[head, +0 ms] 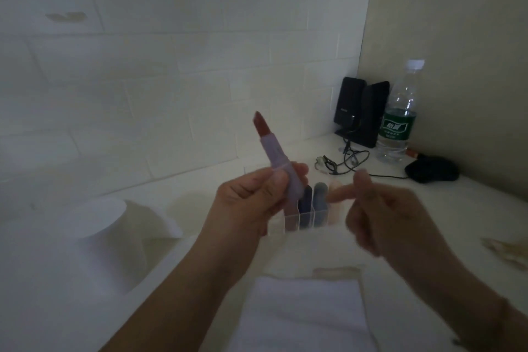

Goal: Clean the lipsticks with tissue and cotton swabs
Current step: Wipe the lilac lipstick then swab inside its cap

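My left hand [251, 197] grips the pale lilac tube of an uncapped lipstick [274, 151]. It is tilted up and to the left, with its red-brown tip wound out. My right hand [380, 214] hovers just to the right of it, blurred, with forefinger and thumb extended and the other fingers loosely curled. Nothing shows in it. Behind both hands stands a clear acrylic organiser [281, 226] with several capped lipsticks [318, 200] in dark blue, grey and pale pink. A white folded tissue [303, 317] lies on the table in front of me, with a faint pinkish smear near its far edge.
A white cone-shaped object [97, 223] stands on the left. At the back right corner are two black speakers [360, 111], a water bottle [398, 114], tangled cables [343, 161] and a black mouse [431, 171]. A tiled wall runs along the back.
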The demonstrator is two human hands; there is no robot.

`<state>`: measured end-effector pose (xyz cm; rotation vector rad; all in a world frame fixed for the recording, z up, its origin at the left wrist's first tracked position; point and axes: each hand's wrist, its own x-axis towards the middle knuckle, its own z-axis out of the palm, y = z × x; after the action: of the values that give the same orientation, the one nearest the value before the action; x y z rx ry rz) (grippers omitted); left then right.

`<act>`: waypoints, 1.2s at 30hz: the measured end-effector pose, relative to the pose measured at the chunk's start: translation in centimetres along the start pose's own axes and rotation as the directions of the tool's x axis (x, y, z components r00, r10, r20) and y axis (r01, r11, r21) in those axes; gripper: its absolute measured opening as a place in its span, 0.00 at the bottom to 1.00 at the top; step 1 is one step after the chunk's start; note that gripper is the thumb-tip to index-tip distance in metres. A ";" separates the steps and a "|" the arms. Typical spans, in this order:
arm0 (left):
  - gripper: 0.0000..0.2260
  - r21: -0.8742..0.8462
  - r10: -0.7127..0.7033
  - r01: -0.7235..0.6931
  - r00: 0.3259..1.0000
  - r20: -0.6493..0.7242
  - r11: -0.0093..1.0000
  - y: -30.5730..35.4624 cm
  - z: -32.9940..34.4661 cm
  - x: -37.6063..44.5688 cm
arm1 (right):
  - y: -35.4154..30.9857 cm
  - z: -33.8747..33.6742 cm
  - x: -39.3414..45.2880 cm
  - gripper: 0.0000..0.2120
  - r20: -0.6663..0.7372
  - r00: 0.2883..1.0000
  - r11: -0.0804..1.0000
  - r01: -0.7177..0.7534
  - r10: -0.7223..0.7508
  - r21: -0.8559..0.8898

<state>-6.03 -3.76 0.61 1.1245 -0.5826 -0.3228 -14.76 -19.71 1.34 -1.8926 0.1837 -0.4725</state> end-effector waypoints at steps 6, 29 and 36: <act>0.14 -0.036 -0.090 0.087 0.990 -0.109 0.996 0.3 -0.1 0.1 | -0.2 -3.2 0.6 0.04 0.328 0.943 0.735 0.178 0.063 -0.654; 0.12 0.016 -0.014 0.013 0.997 0.080 1.000 -0.4 2.3 -1.2 | -1.4 0.8 -1.1 0.09 -0.087 0.966 0.922 0.257 -0.243 0.288; 0.03 0.131 0.034 -0.039 0.999 0.035 0.991 -0.3 3.2 -1.5 | -1.3 2.2 -1.3 0.10 -0.203 0.973 0.824 0.206 -0.113 0.528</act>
<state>-9.14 -5.54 0.88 1.2357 -0.6604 -0.2750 -15.18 -16.85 1.57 -1.3068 -0.0105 -0.7143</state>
